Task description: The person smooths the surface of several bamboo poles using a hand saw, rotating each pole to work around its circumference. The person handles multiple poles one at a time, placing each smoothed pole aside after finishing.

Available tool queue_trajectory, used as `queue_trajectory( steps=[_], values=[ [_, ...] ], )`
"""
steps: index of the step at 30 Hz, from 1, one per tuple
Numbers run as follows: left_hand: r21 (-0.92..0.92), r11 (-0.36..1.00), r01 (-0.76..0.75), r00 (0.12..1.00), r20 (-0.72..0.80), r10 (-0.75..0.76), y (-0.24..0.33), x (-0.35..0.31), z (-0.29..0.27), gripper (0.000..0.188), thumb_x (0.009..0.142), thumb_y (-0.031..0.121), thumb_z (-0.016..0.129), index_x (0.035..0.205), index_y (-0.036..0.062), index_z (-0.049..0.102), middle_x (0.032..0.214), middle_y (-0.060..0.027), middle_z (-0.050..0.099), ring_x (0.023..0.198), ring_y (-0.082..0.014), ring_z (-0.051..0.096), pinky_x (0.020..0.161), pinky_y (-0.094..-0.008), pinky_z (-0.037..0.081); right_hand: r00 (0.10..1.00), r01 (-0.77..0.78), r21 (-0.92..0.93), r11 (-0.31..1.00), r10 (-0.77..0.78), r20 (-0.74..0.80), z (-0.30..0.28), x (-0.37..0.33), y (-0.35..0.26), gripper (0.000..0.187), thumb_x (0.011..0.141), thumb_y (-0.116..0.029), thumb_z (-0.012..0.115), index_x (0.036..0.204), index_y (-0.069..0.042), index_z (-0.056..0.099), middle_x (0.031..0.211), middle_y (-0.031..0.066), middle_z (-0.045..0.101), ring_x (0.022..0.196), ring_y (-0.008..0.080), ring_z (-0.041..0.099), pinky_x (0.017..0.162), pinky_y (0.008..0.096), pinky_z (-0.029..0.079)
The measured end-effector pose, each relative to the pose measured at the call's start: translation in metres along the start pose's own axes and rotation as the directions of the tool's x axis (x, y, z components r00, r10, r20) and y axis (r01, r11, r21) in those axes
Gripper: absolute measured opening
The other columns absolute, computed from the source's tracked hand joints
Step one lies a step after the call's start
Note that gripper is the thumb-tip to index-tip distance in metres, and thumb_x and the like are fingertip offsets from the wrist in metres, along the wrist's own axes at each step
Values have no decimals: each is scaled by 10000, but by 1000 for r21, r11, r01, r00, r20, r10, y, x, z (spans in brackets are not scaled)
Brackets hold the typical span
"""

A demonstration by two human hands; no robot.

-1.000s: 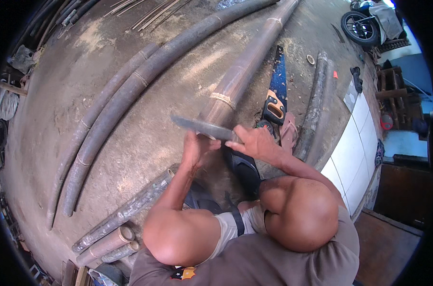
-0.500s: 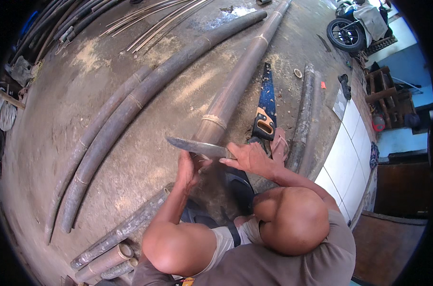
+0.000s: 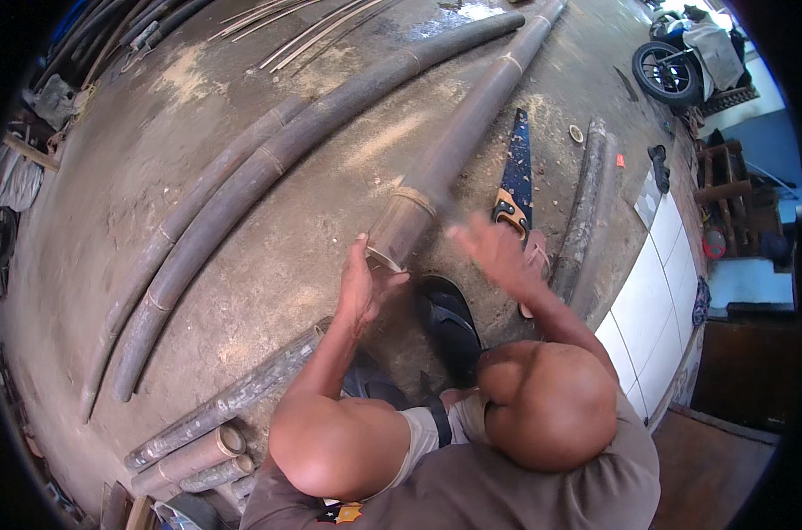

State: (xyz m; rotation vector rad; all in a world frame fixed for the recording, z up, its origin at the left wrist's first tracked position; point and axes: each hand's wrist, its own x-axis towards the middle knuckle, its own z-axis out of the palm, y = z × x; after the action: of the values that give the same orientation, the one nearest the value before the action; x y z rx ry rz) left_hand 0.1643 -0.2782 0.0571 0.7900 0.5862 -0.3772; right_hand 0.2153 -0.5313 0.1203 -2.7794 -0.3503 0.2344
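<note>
A long brown bamboo pole [image 3: 465,124] runs from in front of my knees to the far edge, its cut end toward me. My left hand [image 3: 364,284] holds that end from below and the left, its fingers at the rim. My right hand [image 3: 496,253], smeared by motion, is closed on a machete and stands to the right of the pole. The machete blade [image 3: 451,210] shows only as a faint grey blur beside the ringed node. Right of it lies a handsaw [image 3: 518,172] with a dark blue blade and a tan and black handle.
Two curved bamboo poles [image 3: 215,199] lie on the left, and shorter bamboo pieces [image 3: 193,458] near my left knee. Another weathered length [image 3: 582,212] lies beyond the saw. White tiles [image 3: 655,305] edge the floor on the right. A motorbike wheel [image 3: 666,72] stands far right.
My right hand and the machete have swung up and right, away from the pole's cut end, where the blade lay across. My left hand stays at the end. The whole view has shifted slightly.
</note>
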Motion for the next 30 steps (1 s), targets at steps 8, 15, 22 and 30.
queue_trajectory(
  steps=[8,15,22,30],
  values=[
    [63,998,2,1000,-11,-1,-5,0,-3,646,1078,510,454,1439,-24,490,1314,-231,621,1130,-334,680,848,-458,636,980,-121,-19,993,122,160,-3,-1,-17,593,1024,-629,555,1045,-42,638,855,268,717,856,498,724,727,599,560],
    [138,989,-54,993,-92,67,-5,-2,3,606,1083,516,424,1396,8,532,1222,-212,655,995,-312,710,781,-443,638,966,247,-123,961,-235,109,0,-4,-4,410,1047,-467,582,1163,-76,621,952,229,659,743,447,711,590,557,549],
    [119,992,-42,995,94,31,-9,-3,-7,722,1071,609,434,1410,-24,515,1174,-225,668,975,-317,715,795,-452,647,990,60,22,998,-62,130,0,-4,-24,521,1012,-574,600,1022,-53,599,785,275,694,795,499,712,694,613,545],
    [95,994,51,998,33,-55,-16,8,3,735,1077,589,439,1433,-52,479,1219,-281,651,936,-369,742,764,-456,668,997,52,-54,997,-55,-46,27,0,52,551,997,-607,614,1003,-56,587,762,231,689,754,479,711,630,564,551]
  ],
)
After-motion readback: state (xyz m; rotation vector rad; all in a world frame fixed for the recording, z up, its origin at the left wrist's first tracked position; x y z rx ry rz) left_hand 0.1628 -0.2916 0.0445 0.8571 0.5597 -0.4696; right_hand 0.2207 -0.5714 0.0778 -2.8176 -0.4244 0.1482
